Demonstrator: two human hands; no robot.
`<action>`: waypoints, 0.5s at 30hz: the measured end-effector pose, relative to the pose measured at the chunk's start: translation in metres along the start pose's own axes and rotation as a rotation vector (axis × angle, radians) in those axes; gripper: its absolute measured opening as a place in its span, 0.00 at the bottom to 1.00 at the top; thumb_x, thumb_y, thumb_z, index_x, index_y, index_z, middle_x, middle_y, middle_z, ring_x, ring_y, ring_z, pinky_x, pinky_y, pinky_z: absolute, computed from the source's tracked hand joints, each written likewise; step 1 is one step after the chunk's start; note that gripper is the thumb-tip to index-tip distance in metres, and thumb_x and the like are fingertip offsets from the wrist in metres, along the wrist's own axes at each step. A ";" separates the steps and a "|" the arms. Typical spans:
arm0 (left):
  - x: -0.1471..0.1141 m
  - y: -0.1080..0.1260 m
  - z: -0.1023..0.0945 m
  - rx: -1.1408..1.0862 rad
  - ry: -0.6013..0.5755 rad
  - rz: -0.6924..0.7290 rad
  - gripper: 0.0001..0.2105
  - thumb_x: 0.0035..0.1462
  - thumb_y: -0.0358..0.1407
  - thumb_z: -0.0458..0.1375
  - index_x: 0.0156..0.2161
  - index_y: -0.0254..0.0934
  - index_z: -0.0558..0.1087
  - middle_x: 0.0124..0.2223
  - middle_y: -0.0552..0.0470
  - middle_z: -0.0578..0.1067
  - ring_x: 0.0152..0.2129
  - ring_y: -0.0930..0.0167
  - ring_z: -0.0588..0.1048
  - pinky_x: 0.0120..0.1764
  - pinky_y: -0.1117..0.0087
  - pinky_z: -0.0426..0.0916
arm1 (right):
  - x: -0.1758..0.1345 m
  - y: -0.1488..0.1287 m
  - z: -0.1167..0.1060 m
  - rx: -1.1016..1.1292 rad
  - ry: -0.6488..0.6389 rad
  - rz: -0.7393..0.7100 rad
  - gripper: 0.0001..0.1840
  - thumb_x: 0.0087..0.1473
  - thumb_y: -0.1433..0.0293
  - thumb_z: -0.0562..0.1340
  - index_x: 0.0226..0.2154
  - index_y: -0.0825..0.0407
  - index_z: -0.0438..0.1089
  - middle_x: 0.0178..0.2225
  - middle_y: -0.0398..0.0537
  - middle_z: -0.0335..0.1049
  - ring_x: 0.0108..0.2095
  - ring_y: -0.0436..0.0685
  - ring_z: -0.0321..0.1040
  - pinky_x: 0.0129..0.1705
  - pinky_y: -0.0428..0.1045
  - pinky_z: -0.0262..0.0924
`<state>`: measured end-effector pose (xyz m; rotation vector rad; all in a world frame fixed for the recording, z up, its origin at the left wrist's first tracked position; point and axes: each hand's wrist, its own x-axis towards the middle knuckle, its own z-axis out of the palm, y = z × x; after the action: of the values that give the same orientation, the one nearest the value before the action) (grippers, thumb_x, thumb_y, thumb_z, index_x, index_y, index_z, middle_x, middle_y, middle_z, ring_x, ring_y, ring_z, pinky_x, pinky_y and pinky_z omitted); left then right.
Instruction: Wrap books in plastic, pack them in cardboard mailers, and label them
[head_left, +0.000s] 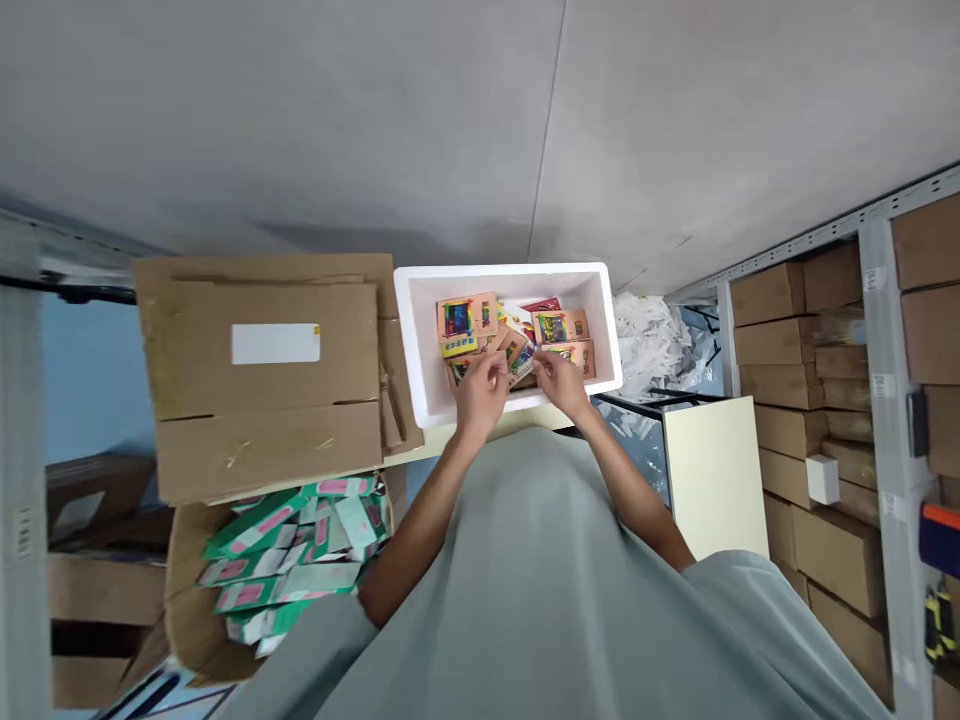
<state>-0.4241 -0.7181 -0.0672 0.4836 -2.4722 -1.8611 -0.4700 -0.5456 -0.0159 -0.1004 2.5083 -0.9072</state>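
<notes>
A white foam box [508, 272] in front of me holds several small cardboard packs with rainbow-coloured printing. My left hand [481, 397] is over the box's near side, fingers bent and thumb pressed to the fingertips. What it pinches, if anything, is too small to make out. Close by, my right hand [561, 384] has its fingertips together beside a tilted pack [523, 362] lying between the hands. Whether they grip its edge I cannot tell. An orange-brown pack [466, 316] lies at the box's back left, and a similar pack [560, 326] at its right.
A large cardboard carton [270, 390] lies left of the foam box. Below it, an open carton [187, 590] holds several green-and-white boxes [315, 545]. White crumpled material [649, 340] sits to the right, near shelves of brown cartons [780, 345]. A wall [360, 120] rises behind.
</notes>
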 end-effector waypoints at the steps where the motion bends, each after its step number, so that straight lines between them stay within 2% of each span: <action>1: 0.006 -0.007 0.001 0.084 -0.029 0.040 0.13 0.66 0.37 0.58 0.50 0.39 0.82 0.55 0.39 0.84 0.53 0.55 0.81 0.59 0.52 0.76 | 0.006 -0.001 0.006 -0.065 -0.003 0.039 0.19 0.76 0.69 0.57 0.62 0.54 0.76 0.59 0.59 0.82 0.59 0.63 0.80 0.64 0.55 0.69; 4: 0.013 -0.021 0.007 0.239 -0.166 0.089 0.14 0.66 0.35 0.57 0.51 0.39 0.82 0.54 0.38 0.84 0.50 0.53 0.82 0.57 0.53 0.76 | 0.022 -0.003 0.018 -0.195 -0.035 0.091 0.21 0.76 0.70 0.56 0.64 0.55 0.74 0.62 0.60 0.80 0.62 0.64 0.77 0.64 0.55 0.68; 6: 0.016 -0.026 0.012 0.273 -0.220 0.087 0.15 0.65 0.34 0.58 0.53 0.39 0.81 0.55 0.38 0.83 0.47 0.53 0.83 0.56 0.53 0.76 | 0.035 -0.003 0.017 -0.229 -0.059 0.082 0.22 0.76 0.71 0.54 0.65 0.55 0.73 0.64 0.60 0.78 0.62 0.63 0.76 0.64 0.55 0.68; 8: 0.022 -0.027 0.017 0.273 -0.231 0.091 0.16 0.65 0.33 0.59 0.55 0.38 0.81 0.56 0.36 0.82 0.50 0.51 0.82 0.57 0.52 0.75 | 0.054 -0.005 0.012 -0.268 -0.076 0.049 0.24 0.75 0.73 0.52 0.66 0.56 0.72 0.64 0.61 0.78 0.63 0.63 0.75 0.66 0.55 0.66; 12: 0.045 -0.018 0.030 0.258 -0.199 0.104 0.16 0.63 0.30 0.58 0.55 0.39 0.79 0.59 0.34 0.80 0.63 0.47 0.74 0.64 0.48 0.70 | 0.113 -0.013 0.003 -0.422 -0.105 -0.040 0.24 0.73 0.77 0.52 0.64 0.62 0.73 0.65 0.66 0.75 0.68 0.67 0.67 0.71 0.58 0.58; 15: 0.050 -0.009 0.034 0.306 -0.179 0.121 0.17 0.64 0.28 0.57 0.55 0.38 0.79 0.61 0.35 0.79 0.68 0.48 0.70 0.67 0.48 0.67 | 0.160 -0.020 0.005 -0.499 -0.215 -0.043 0.23 0.71 0.77 0.56 0.63 0.67 0.72 0.66 0.73 0.72 0.69 0.71 0.64 0.73 0.62 0.55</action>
<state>-0.4760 -0.7007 -0.0945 0.1690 -2.8486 -1.5517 -0.6112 -0.5994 -0.0718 -0.3905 2.4761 -0.2492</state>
